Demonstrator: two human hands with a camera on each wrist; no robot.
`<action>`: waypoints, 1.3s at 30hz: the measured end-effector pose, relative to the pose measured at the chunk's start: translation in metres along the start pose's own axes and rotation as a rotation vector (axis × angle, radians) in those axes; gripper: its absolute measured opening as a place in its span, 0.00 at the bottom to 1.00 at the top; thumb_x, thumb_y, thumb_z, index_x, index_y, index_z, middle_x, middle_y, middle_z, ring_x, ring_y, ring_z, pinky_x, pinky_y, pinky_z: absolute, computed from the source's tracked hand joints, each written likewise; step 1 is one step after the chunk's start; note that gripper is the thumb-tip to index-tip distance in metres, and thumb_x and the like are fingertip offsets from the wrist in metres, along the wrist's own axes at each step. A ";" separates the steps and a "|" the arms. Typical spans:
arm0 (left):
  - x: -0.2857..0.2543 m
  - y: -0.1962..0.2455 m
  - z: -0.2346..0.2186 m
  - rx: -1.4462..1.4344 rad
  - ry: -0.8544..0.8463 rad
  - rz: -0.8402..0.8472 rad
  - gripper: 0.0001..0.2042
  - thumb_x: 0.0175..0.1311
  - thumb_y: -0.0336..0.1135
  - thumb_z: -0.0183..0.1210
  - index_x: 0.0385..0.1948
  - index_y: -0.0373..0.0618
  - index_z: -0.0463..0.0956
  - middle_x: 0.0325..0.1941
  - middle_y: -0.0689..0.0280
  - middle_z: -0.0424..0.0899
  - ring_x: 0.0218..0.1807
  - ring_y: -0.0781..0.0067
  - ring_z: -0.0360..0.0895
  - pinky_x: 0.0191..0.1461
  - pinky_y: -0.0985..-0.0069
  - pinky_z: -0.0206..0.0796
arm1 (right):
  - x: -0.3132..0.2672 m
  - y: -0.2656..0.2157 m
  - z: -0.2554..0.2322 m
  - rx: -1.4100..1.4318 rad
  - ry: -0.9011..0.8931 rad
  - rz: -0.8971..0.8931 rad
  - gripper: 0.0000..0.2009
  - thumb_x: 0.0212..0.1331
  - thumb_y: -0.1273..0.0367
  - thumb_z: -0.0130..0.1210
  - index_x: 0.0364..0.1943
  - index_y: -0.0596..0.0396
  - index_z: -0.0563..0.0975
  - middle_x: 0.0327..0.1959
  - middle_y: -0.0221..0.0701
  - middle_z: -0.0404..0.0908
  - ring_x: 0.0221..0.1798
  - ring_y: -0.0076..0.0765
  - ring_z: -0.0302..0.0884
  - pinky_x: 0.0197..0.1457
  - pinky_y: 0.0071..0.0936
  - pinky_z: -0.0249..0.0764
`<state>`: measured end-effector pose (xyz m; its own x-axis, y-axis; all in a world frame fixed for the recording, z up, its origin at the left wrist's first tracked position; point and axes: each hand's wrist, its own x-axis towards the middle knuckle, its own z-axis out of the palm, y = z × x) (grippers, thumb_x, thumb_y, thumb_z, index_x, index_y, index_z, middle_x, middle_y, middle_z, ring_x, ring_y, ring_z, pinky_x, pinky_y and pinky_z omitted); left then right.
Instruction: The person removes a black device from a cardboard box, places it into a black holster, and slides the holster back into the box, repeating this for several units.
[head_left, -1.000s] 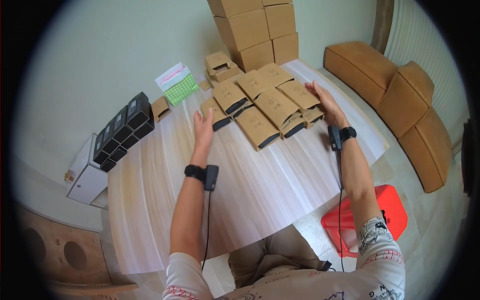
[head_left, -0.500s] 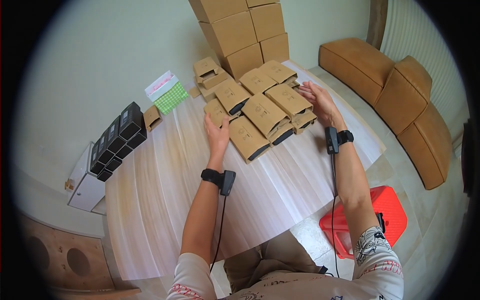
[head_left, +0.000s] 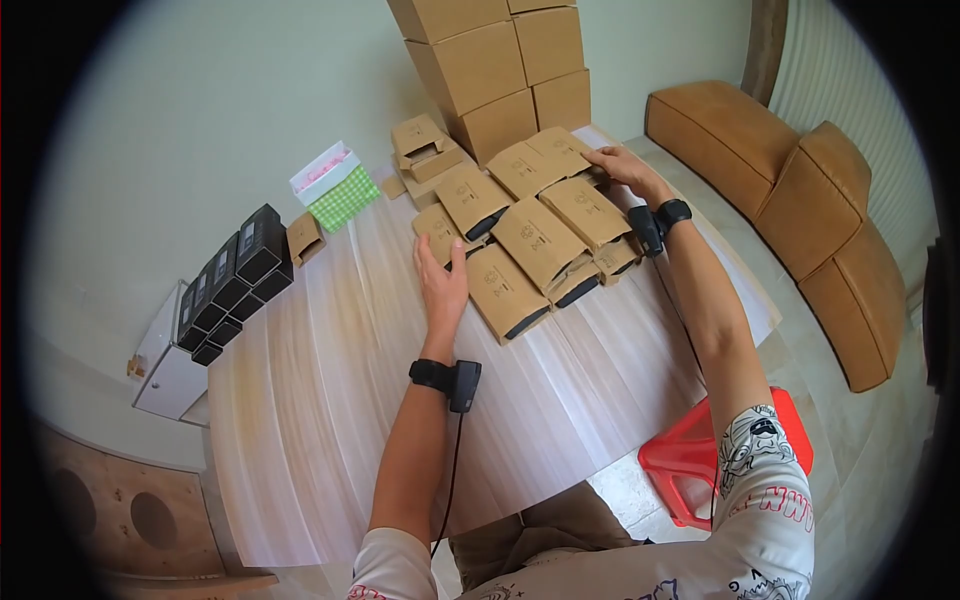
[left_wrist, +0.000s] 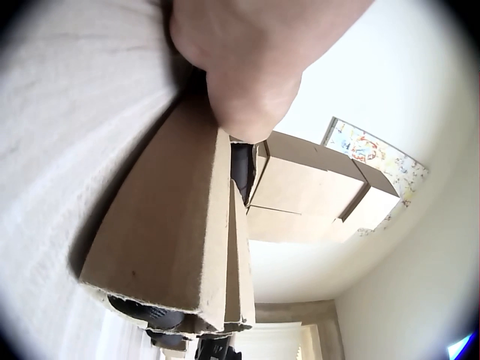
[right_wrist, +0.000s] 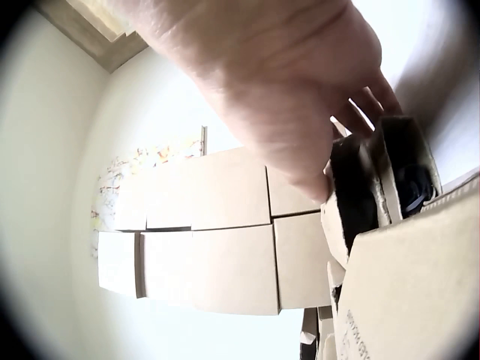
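Observation:
Flat brown cardboard boxes (head_left: pixel 540 235) lie in rows, stacked in places, with dark contents showing at several open ends. My left hand (head_left: pixel 443 300) rests at the near-left side of this group, fingers spread, thumb near a front box (head_left: pixel 505 290). In the left wrist view, that thumb (left_wrist: pixel 255 105) lies at a box's upper corner. At the far-right end, my right hand (head_left: pixel 630 172) touches the outermost box (head_left: pixel 562 150). The right wrist view shows its fingers reaching down behind two open box ends, thumb at the near one; the fingertips are hidden.
Large cartons (head_left: pixel 470 70) are stacked at the back. Left of the group stand an opened small box (head_left: pixel 420 140), a green checked bag (head_left: pixel 345 195) and black boxes (head_left: pixel 235 270). A red stool (head_left: pixel 680 465) stands by the table's front right; a brown sofa (head_left: pixel 780 190) is beyond.
My left hand has come right, from beside the boxes to against them. My right hand has moved from the right side to the far-right box, which now lines up closer with its neighbour.

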<state>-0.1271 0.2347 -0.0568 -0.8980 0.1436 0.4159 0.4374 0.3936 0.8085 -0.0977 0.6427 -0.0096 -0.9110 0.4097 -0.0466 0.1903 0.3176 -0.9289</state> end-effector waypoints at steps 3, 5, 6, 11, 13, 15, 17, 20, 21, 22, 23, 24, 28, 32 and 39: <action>0.000 -0.002 0.003 0.036 -0.003 0.029 0.37 0.79 0.52 0.58 0.75 0.27 0.59 0.81 0.36 0.60 0.83 0.37 0.57 0.84 0.56 0.52 | 0.001 -0.002 -0.001 -0.035 -0.014 0.041 0.29 0.69 0.46 0.64 0.58 0.57 0.83 0.45 0.30 0.86 0.48 0.27 0.78 0.53 0.30 0.73; 0.000 -0.003 0.004 0.047 0.004 0.037 0.37 0.79 0.52 0.58 0.75 0.28 0.59 0.82 0.34 0.57 0.83 0.35 0.55 0.85 0.55 0.50 | 0.003 0.000 -0.004 -0.032 -0.017 0.010 0.25 0.68 0.49 0.65 0.55 0.57 0.83 0.44 0.28 0.86 0.46 0.27 0.79 0.54 0.30 0.73; 0.001 -0.003 0.004 0.047 0.005 0.035 0.37 0.79 0.52 0.58 0.75 0.28 0.59 0.82 0.34 0.57 0.83 0.35 0.55 0.85 0.55 0.50 | 0.004 0.002 -0.006 -0.033 -0.019 0.010 0.25 0.68 0.49 0.65 0.55 0.57 0.83 0.44 0.28 0.86 0.46 0.27 0.79 0.54 0.30 0.73; 0.001 -0.005 0.004 0.020 0.001 0.031 0.37 0.79 0.51 0.57 0.75 0.28 0.59 0.82 0.33 0.56 0.84 0.34 0.54 0.85 0.55 0.50 | 0.006 0.018 -0.016 0.461 0.106 0.081 0.18 0.66 0.56 0.69 0.49 0.56 0.85 0.41 0.29 0.84 0.39 0.22 0.78 0.39 0.24 0.77; 0.002 -0.007 0.007 0.031 0.018 0.030 0.36 0.80 0.51 0.57 0.75 0.29 0.60 0.82 0.37 0.59 0.83 0.37 0.57 0.85 0.57 0.51 | 0.002 0.019 -0.023 0.551 0.095 0.123 0.16 0.67 0.57 0.69 0.48 0.54 0.84 0.42 0.28 0.83 0.38 0.23 0.78 0.41 0.22 0.80; 0.001 -0.009 0.008 0.046 0.036 0.026 0.35 0.81 0.52 0.56 0.75 0.30 0.61 0.81 0.40 0.62 0.83 0.40 0.59 0.84 0.58 0.52 | -0.009 0.017 -0.030 0.759 0.060 0.059 0.14 0.70 0.59 0.68 0.48 0.54 0.83 0.43 0.29 0.83 0.37 0.23 0.78 0.41 0.20 0.80; 0.002 -0.010 0.009 0.066 0.036 0.034 0.35 0.81 0.52 0.56 0.75 0.30 0.61 0.81 0.40 0.61 0.83 0.40 0.59 0.84 0.58 0.53 | -0.021 0.003 -0.035 0.783 0.000 0.017 0.13 0.73 0.61 0.65 0.50 0.54 0.82 0.45 0.29 0.84 0.39 0.24 0.79 0.43 0.20 0.80; 0.002 -0.009 0.009 0.060 0.050 0.040 0.35 0.81 0.52 0.56 0.75 0.30 0.61 0.80 0.40 0.63 0.82 0.40 0.59 0.83 0.57 0.53 | -0.072 -0.045 -0.027 0.746 -0.160 -0.072 0.15 0.74 0.63 0.63 0.57 0.56 0.80 0.48 0.28 0.83 0.44 0.22 0.80 0.46 0.20 0.80; 0.003 -0.011 0.008 0.064 0.055 0.033 0.35 0.81 0.52 0.56 0.75 0.30 0.61 0.80 0.40 0.63 0.82 0.40 0.59 0.83 0.57 0.53 | -0.087 -0.056 -0.020 0.745 -0.168 -0.068 0.15 0.74 0.63 0.63 0.57 0.56 0.80 0.48 0.28 0.83 0.44 0.22 0.80 0.46 0.20 0.80; 0.005 -0.014 0.009 0.014 0.068 0.041 0.34 0.80 0.51 0.57 0.74 0.29 0.62 0.80 0.37 0.62 0.81 0.38 0.59 0.83 0.56 0.53 | -0.103 -0.069 -0.008 0.676 -0.174 -0.109 0.17 0.75 0.63 0.63 0.60 0.56 0.79 0.50 0.28 0.83 0.45 0.21 0.79 0.46 0.20 0.81; 0.006 -0.017 0.008 -0.034 0.080 0.047 0.34 0.80 0.49 0.58 0.73 0.28 0.62 0.79 0.34 0.61 0.81 0.35 0.58 0.83 0.54 0.52 | -0.121 -0.081 0.005 0.607 -0.181 -0.148 0.18 0.75 0.63 0.63 0.62 0.55 0.77 0.51 0.28 0.82 0.45 0.21 0.79 0.47 0.20 0.81; 0.009 -0.020 0.005 -0.028 0.084 0.040 0.34 0.80 0.49 0.58 0.73 0.28 0.62 0.79 0.34 0.61 0.81 0.35 0.58 0.83 0.54 0.52 | -0.139 -0.092 0.015 0.578 -0.222 -0.126 0.19 0.76 0.64 0.61 0.65 0.54 0.75 0.52 0.27 0.81 0.48 0.20 0.79 0.49 0.21 0.82; 0.017 -0.013 -0.017 -0.300 0.211 -0.137 0.31 0.81 0.52 0.55 0.70 0.30 0.66 0.73 0.41 0.71 0.74 0.43 0.68 0.77 0.57 0.60 | -0.184 -0.109 0.071 0.268 -0.168 -0.225 0.27 0.72 0.58 0.65 0.68 0.56 0.72 0.50 0.31 0.81 0.53 0.25 0.81 0.51 0.24 0.84; -0.012 0.048 -0.050 -0.708 0.025 -0.316 0.30 0.83 0.54 0.53 0.72 0.36 0.65 0.72 0.53 0.75 0.72 0.60 0.72 0.74 0.67 0.64 | -0.204 -0.099 0.120 0.266 -0.244 -0.211 0.27 0.73 0.61 0.65 0.67 0.63 0.71 0.44 0.31 0.81 0.42 0.25 0.84 0.46 0.24 0.85; -0.041 0.031 -0.003 -0.289 0.018 -0.147 0.39 0.78 0.49 0.58 0.80 0.33 0.52 0.79 0.41 0.65 0.79 0.44 0.66 0.81 0.61 0.56 | -0.228 -0.135 0.111 -0.438 0.079 -0.557 0.18 0.69 0.59 0.63 0.48 0.63 0.85 0.43 0.47 0.90 0.44 0.46 0.90 0.47 0.40 0.83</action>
<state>-0.0764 0.2382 -0.0475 -0.9528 0.0876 0.2908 0.3005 0.1342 0.9443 0.0435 0.4116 0.0858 -0.8894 0.1421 0.4344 -0.1512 0.8055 -0.5730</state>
